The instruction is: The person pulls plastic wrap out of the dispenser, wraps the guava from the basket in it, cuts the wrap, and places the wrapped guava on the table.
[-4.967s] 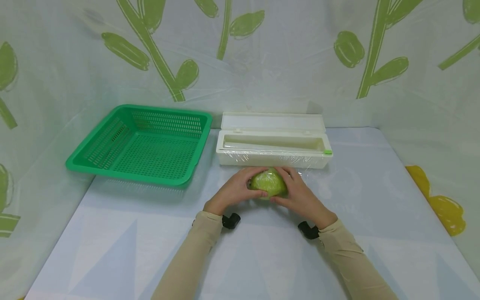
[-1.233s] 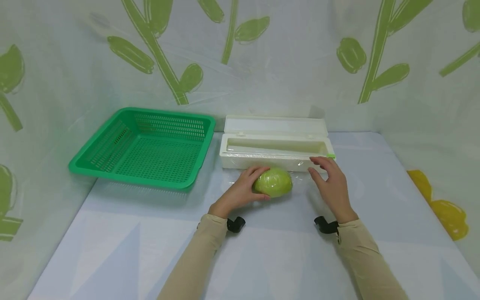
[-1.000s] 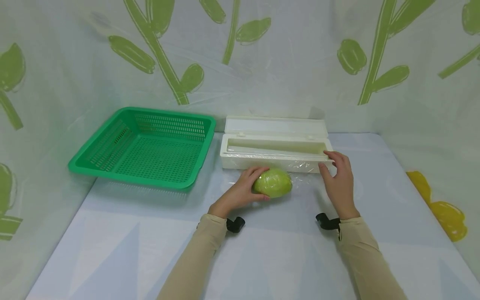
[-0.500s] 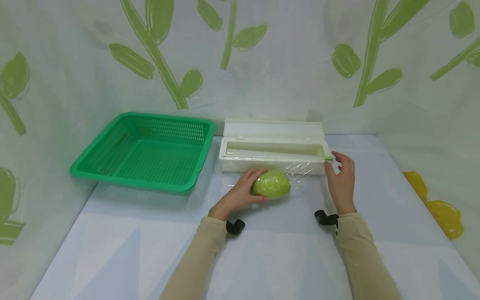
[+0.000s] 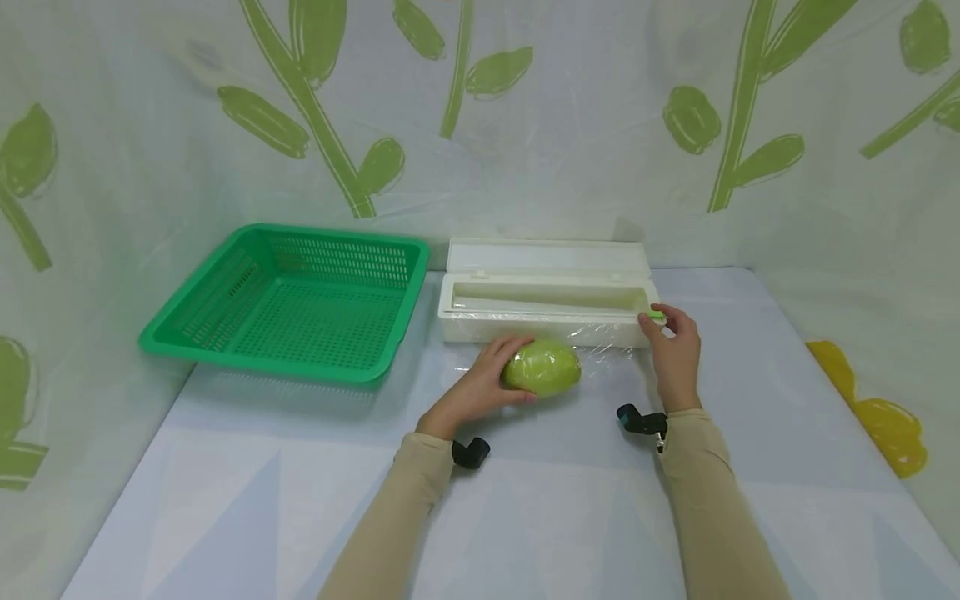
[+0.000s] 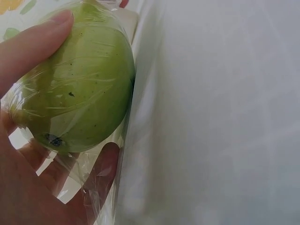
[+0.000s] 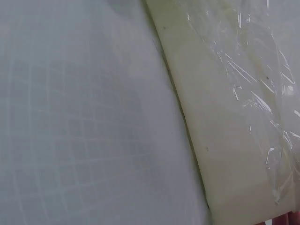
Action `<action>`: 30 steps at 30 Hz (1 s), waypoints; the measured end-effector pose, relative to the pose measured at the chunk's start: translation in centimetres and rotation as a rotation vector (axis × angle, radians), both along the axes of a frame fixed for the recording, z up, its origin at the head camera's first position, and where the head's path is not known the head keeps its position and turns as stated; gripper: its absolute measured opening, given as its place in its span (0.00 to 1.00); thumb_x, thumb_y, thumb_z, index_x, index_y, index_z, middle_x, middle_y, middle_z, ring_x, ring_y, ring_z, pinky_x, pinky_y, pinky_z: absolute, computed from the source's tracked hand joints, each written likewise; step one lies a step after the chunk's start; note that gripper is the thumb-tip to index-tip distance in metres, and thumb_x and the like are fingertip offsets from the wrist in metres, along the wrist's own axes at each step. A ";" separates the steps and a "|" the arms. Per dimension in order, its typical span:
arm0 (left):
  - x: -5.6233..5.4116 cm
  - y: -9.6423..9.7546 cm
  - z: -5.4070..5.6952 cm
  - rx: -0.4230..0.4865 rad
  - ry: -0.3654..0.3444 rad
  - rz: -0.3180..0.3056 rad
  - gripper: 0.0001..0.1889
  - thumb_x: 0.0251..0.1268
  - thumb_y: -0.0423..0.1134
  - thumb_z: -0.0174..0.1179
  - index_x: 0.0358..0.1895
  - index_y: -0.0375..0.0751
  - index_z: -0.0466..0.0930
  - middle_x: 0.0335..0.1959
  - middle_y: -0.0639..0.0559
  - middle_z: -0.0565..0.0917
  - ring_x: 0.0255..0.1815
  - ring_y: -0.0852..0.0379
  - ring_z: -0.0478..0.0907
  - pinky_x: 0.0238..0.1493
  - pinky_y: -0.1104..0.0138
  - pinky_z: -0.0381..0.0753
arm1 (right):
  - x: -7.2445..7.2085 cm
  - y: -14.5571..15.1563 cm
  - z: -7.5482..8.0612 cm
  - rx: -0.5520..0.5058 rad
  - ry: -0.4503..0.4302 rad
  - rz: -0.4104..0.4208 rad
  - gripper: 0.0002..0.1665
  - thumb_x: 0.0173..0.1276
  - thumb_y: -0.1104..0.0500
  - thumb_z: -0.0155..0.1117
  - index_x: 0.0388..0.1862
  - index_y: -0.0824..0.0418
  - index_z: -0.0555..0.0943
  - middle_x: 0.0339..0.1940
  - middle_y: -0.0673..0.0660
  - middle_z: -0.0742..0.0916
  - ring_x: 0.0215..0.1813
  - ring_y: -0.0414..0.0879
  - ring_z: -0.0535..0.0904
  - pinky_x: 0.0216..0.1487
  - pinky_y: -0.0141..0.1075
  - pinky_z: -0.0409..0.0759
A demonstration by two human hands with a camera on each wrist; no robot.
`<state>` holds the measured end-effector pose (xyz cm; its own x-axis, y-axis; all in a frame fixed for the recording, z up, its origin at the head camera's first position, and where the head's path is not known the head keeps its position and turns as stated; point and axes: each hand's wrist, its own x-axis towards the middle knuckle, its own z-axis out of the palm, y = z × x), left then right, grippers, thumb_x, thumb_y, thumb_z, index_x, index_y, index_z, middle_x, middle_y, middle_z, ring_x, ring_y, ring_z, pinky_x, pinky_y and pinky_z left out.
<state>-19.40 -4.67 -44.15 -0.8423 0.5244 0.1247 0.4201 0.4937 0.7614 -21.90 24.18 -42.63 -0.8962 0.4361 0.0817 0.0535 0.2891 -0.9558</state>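
Observation:
My left hand (image 5: 480, 385) holds a green oval fruit (image 5: 546, 368) on the table in the head view, thumb in front and fingers behind. Clear cling film wraps the fruit (image 6: 89, 89), its creases plain in the left wrist view. More film (image 5: 600, 337) runs from it to the white cling film box (image 5: 525, 327). With thumb and forefinger, my right hand (image 5: 677, 362) pinches the small green slider (image 5: 657, 315) at the right end of the box's front edge. In the right wrist view only fingertips (image 7: 293, 219) show at the bottom corner, beside the box.
A green perforated basket (image 5: 345, 372) stands at the back left. The box's lid (image 5: 547, 257) is raised at the rear, and a film roll (image 5: 517, 307) lies inside. A patterned curtain (image 5: 570, 167) hangs behind the table (image 5: 525, 517).
My right hand has left the fruit and moved right to the box's end, then slightly left, now pinching the green slider. The left hand stays on the fruit.

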 end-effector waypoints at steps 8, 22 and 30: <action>0.0 0.2 -0.2 0.001 -0.014 0.009 0.44 0.44 0.52 0.68 0.67 0.60 0.52 0.62 0.57 0.57 0.61 0.54 0.56 0.56 0.52 0.61 | -0.1 0.1 -1.0 -0.154 0.025 0.002 0.28 0.57 0.45 0.62 0.55 0.52 0.73 0.59 0.51 0.69 0.58 0.42 0.61 0.53 0.37 0.63; 0.2 0.1 -0.2 0.011 -0.019 0.035 0.45 0.44 0.50 0.68 0.67 0.61 0.53 0.62 0.57 0.57 0.62 0.54 0.56 0.56 0.51 0.61 | 0.3 -0.6 -1.2 -0.096 0.130 -0.003 0.24 0.61 0.48 0.59 0.56 0.53 0.74 0.60 0.51 0.69 0.60 0.40 0.61 0.57 0.39 0.65; 0.0 0.1 -0.3 0.012 -0.027 0.033 0.45 0.44 0.52 0.68 0.67 0.63 0.52 0.62 0.57 0.57 0.61 0.55 0.57 0.56 0.51 0.61 | 0.1 -0.6 -1.2 -0.046 0.157 -0.023 0.23 0.63 0.52 0.59 0.56 0.56 0.74 0.60 0.51 0.70 0.62 0.40 0.60 0.59 0.37 0.64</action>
<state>-19.36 -4.54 -44.42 -0.8624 0.4947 0.1075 0.3826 0.4978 0.7784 -21.78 23.60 -43.80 -0.8634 0.4631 0.2000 -0.0918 0.2457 -0.9650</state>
